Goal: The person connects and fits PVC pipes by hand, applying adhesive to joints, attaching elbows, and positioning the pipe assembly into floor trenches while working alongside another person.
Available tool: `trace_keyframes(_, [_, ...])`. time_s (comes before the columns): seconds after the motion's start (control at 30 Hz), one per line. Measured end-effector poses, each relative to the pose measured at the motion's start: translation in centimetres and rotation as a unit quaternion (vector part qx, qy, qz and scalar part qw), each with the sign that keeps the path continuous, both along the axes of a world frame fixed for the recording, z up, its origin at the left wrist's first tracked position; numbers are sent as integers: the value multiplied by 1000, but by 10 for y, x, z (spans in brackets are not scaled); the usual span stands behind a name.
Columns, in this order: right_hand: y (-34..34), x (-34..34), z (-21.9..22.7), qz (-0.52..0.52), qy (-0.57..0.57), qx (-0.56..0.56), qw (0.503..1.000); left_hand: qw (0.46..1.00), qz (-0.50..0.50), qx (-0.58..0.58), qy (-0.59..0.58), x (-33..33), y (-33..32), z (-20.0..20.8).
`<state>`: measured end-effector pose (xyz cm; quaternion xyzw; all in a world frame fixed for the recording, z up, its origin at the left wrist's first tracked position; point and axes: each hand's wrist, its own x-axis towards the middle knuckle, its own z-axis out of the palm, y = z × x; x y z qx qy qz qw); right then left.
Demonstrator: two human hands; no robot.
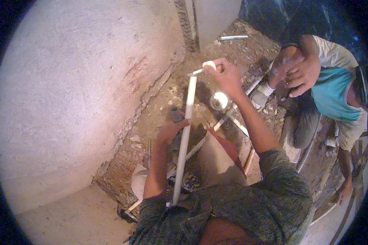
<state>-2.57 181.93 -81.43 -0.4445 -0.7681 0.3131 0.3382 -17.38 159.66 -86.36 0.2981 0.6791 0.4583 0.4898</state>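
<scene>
My left hand (172, 127) is closed around a long white plastic pipe (181, 160), which stands tilted in front of my body with its upper end pointing away from me. A grey tube-shaped piece (175, 113) shows beside the same hand; whether I grip it too is unclear. Between the fingertips of my right hand (228, 76) is a small roll of white tape (209, 65). From the roll a short strip of tape reaches to the pipe's upper end.
At right a co-worker in a teal and cream shirt (334, 93) crouches close by. A glowing lamp (219, 100) and jointed white pipes (238, 125) lie on the rubble ground. A short pipe piece (234, 37) lies farther off. A plastered wall (81, 90) stands at left.
</scene>
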Motion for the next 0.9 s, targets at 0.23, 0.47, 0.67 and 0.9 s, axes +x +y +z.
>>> trace_keyframes(0.23, [13,-11,14,-14,-104,47,993,995,-4,-71,74,-2,6,-9])
trace_keyframes(0.47, [12,-12,18,61,-161,2,985,987,-31,-102,120,3,12,-3])
trace_keyframes(0.67, [30,16,-4,-32,-86,40,995,988,2,-11,152,-24,1,-87])
trace_keyframes(0.9, [9,67,-135,9,-259,-23,966,989,-6,-76,127,2,13,-8])
